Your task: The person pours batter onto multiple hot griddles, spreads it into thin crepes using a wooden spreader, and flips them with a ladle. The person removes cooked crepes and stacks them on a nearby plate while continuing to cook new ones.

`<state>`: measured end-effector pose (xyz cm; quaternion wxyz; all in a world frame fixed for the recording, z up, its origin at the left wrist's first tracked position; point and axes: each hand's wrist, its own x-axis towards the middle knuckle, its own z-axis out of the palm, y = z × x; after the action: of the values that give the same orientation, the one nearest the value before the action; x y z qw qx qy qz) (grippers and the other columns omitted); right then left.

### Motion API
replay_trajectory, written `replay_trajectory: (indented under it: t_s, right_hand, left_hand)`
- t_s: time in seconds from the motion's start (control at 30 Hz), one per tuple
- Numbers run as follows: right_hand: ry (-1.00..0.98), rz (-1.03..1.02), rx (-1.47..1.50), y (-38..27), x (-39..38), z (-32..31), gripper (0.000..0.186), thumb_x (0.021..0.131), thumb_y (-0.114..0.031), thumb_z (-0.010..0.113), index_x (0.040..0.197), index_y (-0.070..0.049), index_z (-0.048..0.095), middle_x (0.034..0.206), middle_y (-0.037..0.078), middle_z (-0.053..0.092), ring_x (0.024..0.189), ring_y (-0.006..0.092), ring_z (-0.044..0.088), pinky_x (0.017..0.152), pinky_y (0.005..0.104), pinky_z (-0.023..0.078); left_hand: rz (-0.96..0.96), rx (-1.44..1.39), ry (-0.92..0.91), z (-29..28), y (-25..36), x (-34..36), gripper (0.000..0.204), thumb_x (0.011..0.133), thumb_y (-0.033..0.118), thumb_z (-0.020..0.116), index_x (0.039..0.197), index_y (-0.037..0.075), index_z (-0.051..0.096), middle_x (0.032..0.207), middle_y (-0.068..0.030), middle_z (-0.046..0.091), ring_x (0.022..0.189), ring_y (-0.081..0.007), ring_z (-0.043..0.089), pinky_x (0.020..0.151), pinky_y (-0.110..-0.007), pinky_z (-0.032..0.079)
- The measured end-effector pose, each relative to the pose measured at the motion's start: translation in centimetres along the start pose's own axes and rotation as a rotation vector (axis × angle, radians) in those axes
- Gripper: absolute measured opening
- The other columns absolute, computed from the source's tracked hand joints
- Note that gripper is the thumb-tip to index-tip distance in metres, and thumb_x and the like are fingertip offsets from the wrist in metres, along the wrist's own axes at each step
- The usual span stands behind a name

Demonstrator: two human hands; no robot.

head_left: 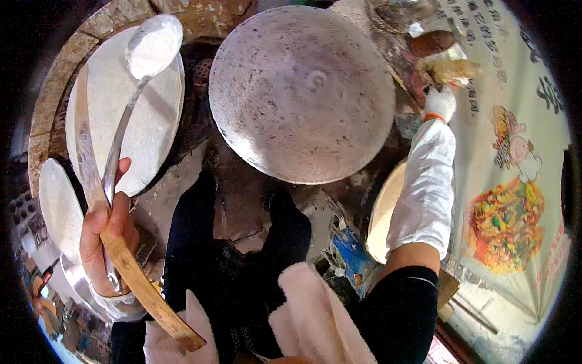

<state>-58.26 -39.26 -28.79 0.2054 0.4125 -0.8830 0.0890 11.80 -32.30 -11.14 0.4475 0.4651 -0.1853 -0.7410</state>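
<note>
My left hand (109,233) is closed around two handles at once. One belongs to a metal ladle (128,109), whose bowl, coated in white, lies over a large round white surface (106,142). The other is a long, flat wooden paddle (142,285), running from that white surface down toward my lap. Stretched out to the far right, my right hand (441,103) wears a white glove and a white sleeve cover. Its fingers look closed against a crumpled yellowish-brown bundle (451,71), whose kind I cannot make out; the fingertips are hidden.
A large round griddle (285,121) with a pale, speckled top stands in front of me. A smaller white disc (60,209) lies at the left. Beside my right arm are a cream round (385,212) and a printed sheet (485,151). A dark brown object (431,43) lies beyond the glove.
</note>
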Motion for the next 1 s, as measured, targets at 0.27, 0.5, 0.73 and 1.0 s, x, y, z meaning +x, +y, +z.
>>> replay_trajectory:
  t_s: [0.27, 0.5, 0.73, 1.0]
  right_hand:
    - [-0.216, 0.044, 0.376, -4.9, -4.3, -5.6, 0.062, 0.083, -0.033, 0.074, 0.138, -0.009, 0.058, 0.131, 0.02, 0.064, 0.124, 0.0355, 0.059, 0.105, 0.0432, 0.043]
    - [-0.513, -0.208, 0.976, -16.9, -24.3, -29.9, 0.035, 0.09, -0.011, 0.069, 0.123, -0.003, 0.064, 0.116, 0.016, 0.069, 0.108, 0.0258, 0.066, 0.095, 0.035, 0.051]
    - [-0.808, -0.976, 1.252, -27.9, -39.5, -47.7, 0.061, 0.086, -0.025, 0.075, 0.139, -0.005, 0.053, 0.136, 0.025, 0.055, 0.119, 0.0378, 0.061, 0.097, 0.0413, 0.051]
    - [-0.81, -1.095, 1.221, -33.6, -58.7, -48.3, 0.056, 0.092, -0.001, 0.058, 0.146, 0.0, 0.042, 0.123, 0.024, 0.062, 0.102, 0.0356, 0.068, 0.087, 0.0396, 0.054]
  left_hand:
    - [0.034, 0.049, 0.021, 0.8, 0.7, -0.4, 0.066, 0.096, 0.02, 0.053, 0.151, -0.006, 0.028, 0.066, 0.0037, 0.042, 0.046, -0.0029, 0.038, 0.042, -0.017, 0.03]
    - [0.098, 0.074, 0.067, -0.4, 1.1, -6.7, 0.057, 0.095, 0.019, 0.056, 0.143, -0.006, 0.042, 0.077, 0.0016, 0.052, 0.062, -0.0059, 0.047, 0.055, -0.018, 0.037]
    - [0.107, 0.099, 0.059, -9.0, -0.4, -18.5, 0.049, 0.091, 0.016, 0.064, 0.135, 0.001, 0.049, 0.094, -0.0019, 0.062, 0.075, -0.0087, 0.059, 0.061, -0.023, 0.05]
    - [0.323, 0.117, 0.222, -20.3, -5.8, -30.5, 0.034, 0.1, 0.03, 0.062, 0.118, 0.003, 0.051, 0.098, -0.009, 0.067, 0.052, -0.0038, 0.049, 0.044, -0.018, 0.04]
